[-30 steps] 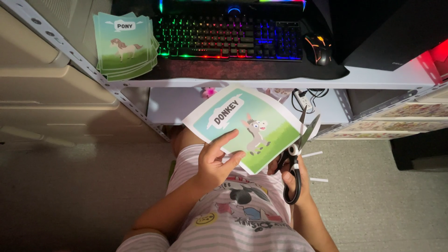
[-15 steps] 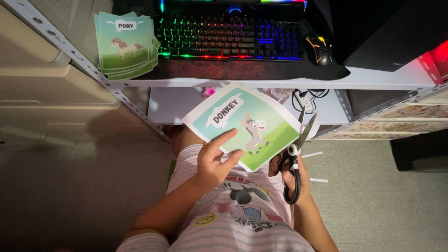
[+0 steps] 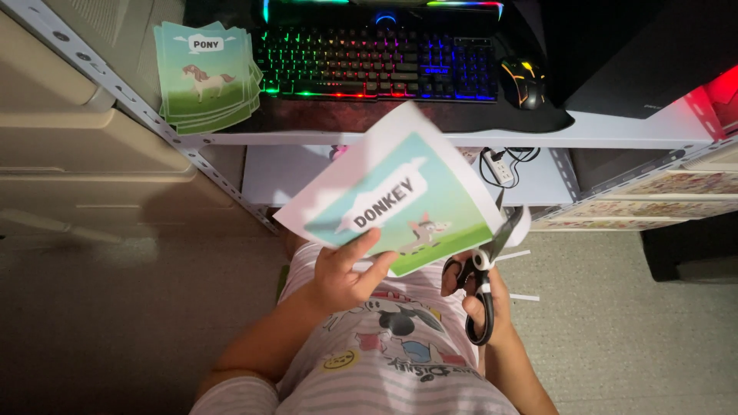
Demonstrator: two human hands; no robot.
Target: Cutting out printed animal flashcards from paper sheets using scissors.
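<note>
1. Your left hand [image 3: 346, 273], at lower centre of the frame, is closed in a pinch on the printed sheet [image 3: 403, 196]: thumb on the picture side, fingers curled beneath its lower edge. The forearm runs down to the lower left.
2. Your right hand [image 3: 480, 296], just right of centre, is wrapped through the loops of the black-handled scissors [image 3: 484, 265]. The blades are parted and point up and right, meeting the sheet's lower right edge.
3. The sheet sits at centre frame, tilted, above your lap; it shows a small grey animal on a green and blue ground, with a white margin along its upper and left sides.
4. Step in hand, as judged: trimming the white border from the picture, the cut apparently running along the right-hand edge. The next move calls for closing the blades along the coloured boundary while the left hand keeps the paper taut and clear of the blades.
5. Thin paper strips [image 3: 523, 296] lie on the floor right of the scissors.
6. A stack of cards [image 3: 207, 77] rests at upper left on the white desk [image 3: 615, 131], beside a lit keyboard [image 3: 377, 65] and a mouse [image 3: 523, 81].
</note>
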